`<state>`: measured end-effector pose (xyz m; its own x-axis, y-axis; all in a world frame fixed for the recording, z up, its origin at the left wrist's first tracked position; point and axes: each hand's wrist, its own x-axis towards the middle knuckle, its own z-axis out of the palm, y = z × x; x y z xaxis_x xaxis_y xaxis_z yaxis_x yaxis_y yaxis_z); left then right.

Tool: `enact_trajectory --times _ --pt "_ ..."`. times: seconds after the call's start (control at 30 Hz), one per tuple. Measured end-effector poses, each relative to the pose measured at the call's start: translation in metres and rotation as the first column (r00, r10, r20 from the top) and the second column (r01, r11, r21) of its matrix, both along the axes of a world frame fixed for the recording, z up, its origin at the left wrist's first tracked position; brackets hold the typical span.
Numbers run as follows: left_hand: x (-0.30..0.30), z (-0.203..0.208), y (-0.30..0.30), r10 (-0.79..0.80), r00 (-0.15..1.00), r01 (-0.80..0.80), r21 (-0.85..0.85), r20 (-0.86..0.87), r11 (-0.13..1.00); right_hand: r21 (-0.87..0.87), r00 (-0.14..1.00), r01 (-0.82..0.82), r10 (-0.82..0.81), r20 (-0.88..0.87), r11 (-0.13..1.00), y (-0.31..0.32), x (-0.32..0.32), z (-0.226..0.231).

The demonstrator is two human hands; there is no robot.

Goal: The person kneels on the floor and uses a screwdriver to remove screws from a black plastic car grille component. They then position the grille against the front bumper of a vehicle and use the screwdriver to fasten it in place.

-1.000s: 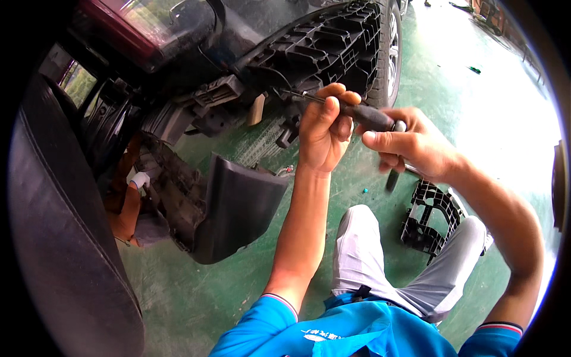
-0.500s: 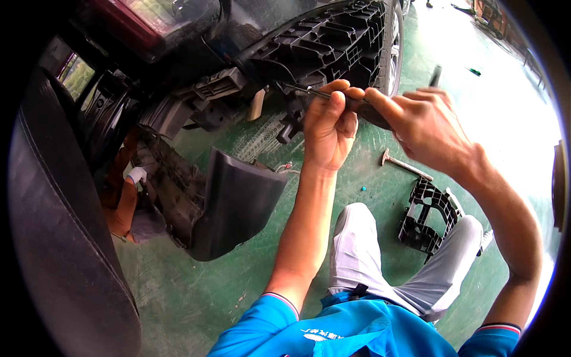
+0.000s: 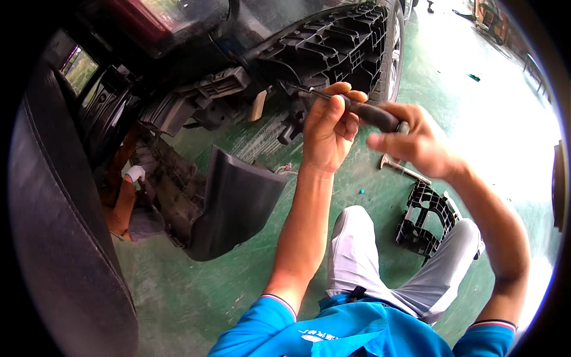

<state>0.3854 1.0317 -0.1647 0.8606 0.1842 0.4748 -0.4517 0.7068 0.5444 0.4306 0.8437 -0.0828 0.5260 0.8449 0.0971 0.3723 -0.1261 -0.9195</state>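
A screwdriver with a thick dark handle and thin metal shaft points left towards the vehicle's corner. My left hand is closed, with thumb and fingers pinching the tool where shaft meets handle. Around the handle's rear end is my right hand, partly blurred, with the thumb below and fingers above. Beyond the shaft is a black ribbed plastic bracket along the vehicle's lower body. The tip lies close to the bracket's near end; whether it touches a screw cannot be made out.
A dark bumper corner piece is on the green floor at left, beside another person's gloved hand. A hammer and a black lattice bracket lie by my knees. A dark padded panel fills the left edge.
My right hand has shifted its hold on the handle, lowering its thumb and baring more of the handle. My left hand stays nearly in place on the screwdriver.
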Motion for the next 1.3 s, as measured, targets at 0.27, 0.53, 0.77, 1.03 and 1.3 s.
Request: enact_trajectory --times 0.27,0.53,0.77,1.03,1.3 --pt "0.007 -0.005 0.008 -0.081 0.995 0.081 0.01 0.053 0.997 0.007 0.532 0.104 -0.061 0.844 0.995 -0.002 0.014 -0.003" --pt "0.008 -0.01 0.011 -0.049 0.997 0.047 0.038 0.056 0.998 0.123 0.809 -0.017 0.087 -0.581 0.992 -0.002 0.0 -0.02" --pt "0.0 0.001 0.002 0.014 1.0 -0.014 -0.027 -0.004 1.0 0.069 0.977 -0.014 0.0 0.211 0.998 0.001 0.002 -0.007" --pt "0.003 -0.002 0.008 -0.012 0.999 0.014 -0.041 0.034 0.999 0.125 0.896 0.017 -0.071 0.438 0.992 0.004 0.004 -0.009" --pt "0.001 -0.003 0.015 -0.08 0.995 0.082 -0.019 0.064 0.996 0.19 0.776 -0.044 0.153 -0.612 0.981 0.004 -0.015 -0.011"
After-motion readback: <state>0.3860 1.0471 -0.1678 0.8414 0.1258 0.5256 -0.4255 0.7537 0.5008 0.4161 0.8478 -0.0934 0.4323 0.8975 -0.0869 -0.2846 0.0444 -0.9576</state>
